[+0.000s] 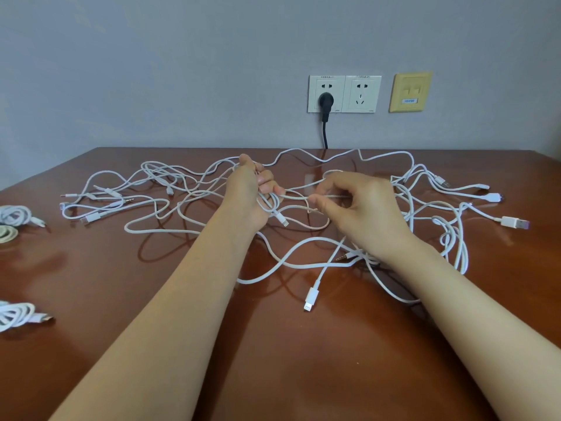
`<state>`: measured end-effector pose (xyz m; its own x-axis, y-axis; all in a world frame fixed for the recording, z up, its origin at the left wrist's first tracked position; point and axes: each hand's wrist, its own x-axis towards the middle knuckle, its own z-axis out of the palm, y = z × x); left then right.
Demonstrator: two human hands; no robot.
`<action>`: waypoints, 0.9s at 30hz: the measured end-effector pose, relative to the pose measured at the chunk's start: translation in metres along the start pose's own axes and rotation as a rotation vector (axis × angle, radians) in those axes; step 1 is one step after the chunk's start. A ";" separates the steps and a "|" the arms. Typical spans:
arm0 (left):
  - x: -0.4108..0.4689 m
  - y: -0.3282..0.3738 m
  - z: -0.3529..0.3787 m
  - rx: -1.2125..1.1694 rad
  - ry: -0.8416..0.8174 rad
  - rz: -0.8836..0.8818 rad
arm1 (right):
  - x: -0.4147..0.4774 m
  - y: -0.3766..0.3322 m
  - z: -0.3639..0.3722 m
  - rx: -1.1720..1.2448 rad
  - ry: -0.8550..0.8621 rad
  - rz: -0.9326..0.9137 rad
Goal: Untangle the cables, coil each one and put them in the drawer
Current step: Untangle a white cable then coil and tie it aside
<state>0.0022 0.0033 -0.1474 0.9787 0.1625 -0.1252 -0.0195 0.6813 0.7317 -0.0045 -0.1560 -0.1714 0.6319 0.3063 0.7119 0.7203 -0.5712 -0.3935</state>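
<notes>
The cable (299,196) being worked spans the gap between the two hands. Its free stretch runs left to right, nearly level, above the middle of the counter (303,366). At its left end it is wound in loops round the fingers of the left hand (249,189), which grips them. A plug (283,221) hangs just below that hand, pointing down and to the right. The right hand (361,208) pinches the stretch between thumb and forefinger, close beside the left. Beyond that pinch the cable passes rightward into the tangle (449,238), where I cannot follow it.

The next loop likely depends on slack coming from the right, so the right hand would feed it along the cable's axis toward the left. The tangle spreads over the counter on both sides of the hands and behind them. Two coils (16,215) lie at the left edge, well apart. No drawer shows.
</notes>
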 end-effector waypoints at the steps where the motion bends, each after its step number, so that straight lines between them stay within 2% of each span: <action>1: 0.001 -0.001 0.000 0.014 0.005 0.008 | -0.001 0.000 0.001 -0.036 0.001 -0.038; 6: 0.003 -0.008 0.002 0.192 0.091 0.115 | -0.002 -0.006 0.006 -0.275 -0.003 -0.321; 9: 0.000 -0.008 0.006 0.262 0.111 0.154 | -0.003 -0.011 0.009 -0.341 0.005 -0.454; 15: -0.007 -0.013 0.011 0.415 0.093 0.156 | -0.005 -0.020 0.014 -0.374 -0.045 -0.546; 20: -0.012 -0.016 0.016 0.574 0.116 0.093 | -0.003 -0.017 0.013 -0.170 -0.076 -0.425; 25: -0.017 -0.022 0.022 0.492 0.010 -0.043 | -0.003 -0.020 0.007 -0.005 -0.184 -0.174; 27: -0.018 -0.023 0.024 0.509 -0.065 -0.045 | -0.003 -0.021 0.003 0.046 -0.195 -0.062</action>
<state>-0.0101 -0.0326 -0.1460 0.9873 0.0857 -0.1340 0.1088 0.2504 0.9620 -0.0207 -0.1429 -0.1667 0.6260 0.4845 0.6111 0.7691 -0.5129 -0.3813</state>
